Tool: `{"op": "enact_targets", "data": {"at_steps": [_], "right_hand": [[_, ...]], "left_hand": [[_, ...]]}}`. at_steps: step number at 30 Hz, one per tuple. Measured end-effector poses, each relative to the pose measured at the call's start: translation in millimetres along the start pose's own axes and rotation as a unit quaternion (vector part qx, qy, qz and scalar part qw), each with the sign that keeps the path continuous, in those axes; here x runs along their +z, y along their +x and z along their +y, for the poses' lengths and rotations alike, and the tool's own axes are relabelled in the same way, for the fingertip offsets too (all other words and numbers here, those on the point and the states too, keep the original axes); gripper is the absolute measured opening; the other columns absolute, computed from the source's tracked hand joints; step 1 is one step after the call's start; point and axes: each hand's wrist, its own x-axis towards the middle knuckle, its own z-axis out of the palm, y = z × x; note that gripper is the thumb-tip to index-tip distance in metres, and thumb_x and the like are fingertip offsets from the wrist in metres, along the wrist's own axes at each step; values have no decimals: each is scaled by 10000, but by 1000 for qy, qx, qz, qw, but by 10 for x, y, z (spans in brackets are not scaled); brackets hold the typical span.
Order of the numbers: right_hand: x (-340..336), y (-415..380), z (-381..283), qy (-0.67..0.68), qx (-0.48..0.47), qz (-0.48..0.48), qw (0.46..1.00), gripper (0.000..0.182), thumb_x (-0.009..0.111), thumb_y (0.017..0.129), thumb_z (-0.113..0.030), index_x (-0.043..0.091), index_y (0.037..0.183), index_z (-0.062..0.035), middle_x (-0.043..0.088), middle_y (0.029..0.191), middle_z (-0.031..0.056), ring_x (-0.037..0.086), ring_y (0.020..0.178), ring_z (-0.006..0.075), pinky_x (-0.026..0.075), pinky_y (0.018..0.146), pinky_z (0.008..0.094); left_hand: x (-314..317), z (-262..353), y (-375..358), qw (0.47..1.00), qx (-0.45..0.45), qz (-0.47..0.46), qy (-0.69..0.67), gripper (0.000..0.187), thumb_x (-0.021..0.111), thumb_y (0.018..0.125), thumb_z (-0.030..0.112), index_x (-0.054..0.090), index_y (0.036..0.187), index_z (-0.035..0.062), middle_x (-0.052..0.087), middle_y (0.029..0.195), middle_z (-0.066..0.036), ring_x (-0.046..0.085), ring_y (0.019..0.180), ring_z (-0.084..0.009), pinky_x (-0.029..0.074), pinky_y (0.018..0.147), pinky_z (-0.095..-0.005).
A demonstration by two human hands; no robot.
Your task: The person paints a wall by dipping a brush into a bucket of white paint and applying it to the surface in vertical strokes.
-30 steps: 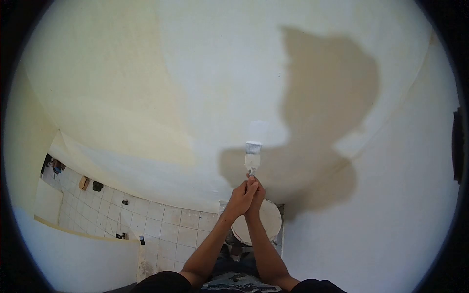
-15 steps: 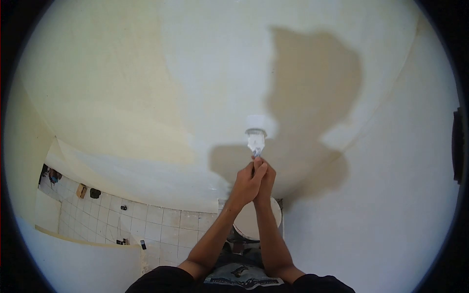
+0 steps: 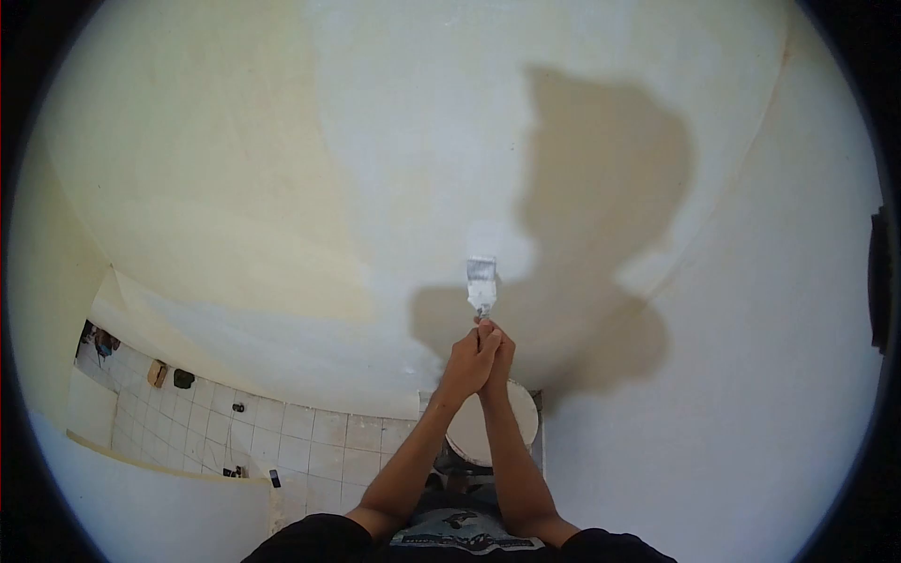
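Observation:
Both my hands are wrapped around the handle of a paintbrush (image 3: 481, 284), with its bristles pointing up against the wall (image 3: 404, 178). My left hand (image 3: 464, 368) overlaps my right hand (image 3: 502, 362), so part of the right fingers is hidden. White paint coats the metal band, and the bristles look grey-white. A brighter white patch shows on the wall just above the bristle tips. White paint covers the middle of the wall, while its left part is still pale yellow. Below my hands is a round container (image 3: 519, 433) with a pale off-white top, partly covered by my forearms.
A second white wall (image 3: 751, 403) meets this one at a corner on the right. Lower left, a low partition (image 3: 160, 497) borders a tiled floor (image 3: 319, 455). On the tiles lie a brown block (image 3: 158, 373), a dark object (image 3: 184, 378) and a phone-like object (image 3: 275, 479).
My hands and the paintbrush have moved down and slightly left along the wall. The bristles, seen bent and nearly edge-on before, now show their flat face.

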Motion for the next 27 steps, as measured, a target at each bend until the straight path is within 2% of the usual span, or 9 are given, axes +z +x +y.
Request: {"op": "enact_targets", "data": {"at_steps": [4, 7, 10, 13, 16, 19, 21, 25, 27], "right_hand": [[-90, -207, 610, 108, 142, 56, 982, 297, 585, 1005, -221, 615, 801, -7, 500, 715, -54, 438, 637, 47, 347, 540, 251], [-228, -185, 674, -13, 55, -3, 998, 347, 548, 1020, -242, 540, 740, -37, 449, 672, -57, 405, 644, 67, 336, 540, 277], [-165, -146, 156, -21, 23, -2, 1000, 354, 554, 1015, -237, 524, 725, -34, 460, 670, -52, 409, 653, 71, 339, 543, 279], [-97, 86, -340, -49, -18, -19, 998, 331, 553, 1019, -232, 562, 772, -11, 475, 698, -57, 413, 669, 60, 352, 554, 267], [89, 221, -891, 27, -39, -20, 999, 313, 556, 1024, -240, 640, 901, 35, 485, 729, -60, 416, 677, 48, 364, 565, 246], [179, 299, -1249, 60, -52, -41, 996, 336, 557, 1028, -249, 665, 1053, 68, 486, 752, -61, 419, 688, 40, 371, 578, 229], [208, 266, -1427, 53, -69, -37, 996, 351, 560, 1028, -255, 664, 1079, 76, 488, 755, -57, 421, 691, 40, 372, 582, 226], [205, 364, -1256, 38, -64, -39, 996, 349, 556, 1026, -249, 662, 1103, 75, 493, 757, -54, 425, 691, 48, 380, 589, 231], [172, 392, -966, 24, -92, -28, 995, 326, 556, 1022, -247, 662, 1027, 61, 494, 749, -52, 425, 685, 57, 373, 578, 248]], "left_hand": [[69, -499, -34, 997, -63, -25, 45, 524, 517, 979, 438, 642, 1027, -69, 693, 981, -240, 671, 957, -274, 494, 834, -362], [106, -523, -63, 999, -40, -12, 8, 524, 523, 977, 440, 642, 1004, -70, 691, 939, -208, 654, 905, -237, 492, 806, -356], [81, -175, -82, 1000, -10, 0, 16, 455, 531, 987, 372, 631, 993, -72, 681, 851, -232, 674, 805, -309, 506, 762, -378], [69, 254, -41, 995, 84, 25, -49, 463, 523, 992, 379, 632, 977, -71, 673, 815, -224, 660, 763, -291, 502, 733, -378], [-34, 817, -50, 992, 113, 36, -47, 452, 529, 993, 366, 629, 962, -74, 663, 772, -213, 636, 702, -269, 493, 684, -373], [-114, 1163, -42, 991, 124, 27, -51, 404, 519, 1018, 320, 625, 996, -69, 617, 794, -64, 532, 778, -111, 465, 707, -287], [-137, 1266, -97, 989, 136, 23, -57, 402, 516, 1019, 321, 626, 1008, -66, 620, 800, -65, 532, 780, -107, 463, 706, -284], [-122, 1199, -27, 989, 137, 28, -54, 407, 508, 1023, 329, 630, 1022, -59, 626, 809, -80, 530, 786, -105, 462, 712, -285], [-77, 1011, 30, 992, 113, 33, -45, 407, 508, 1023, 323, 625, 1023, -66, 630, 819, -91, 536, 801, -114, 468, 733, -293]]}}
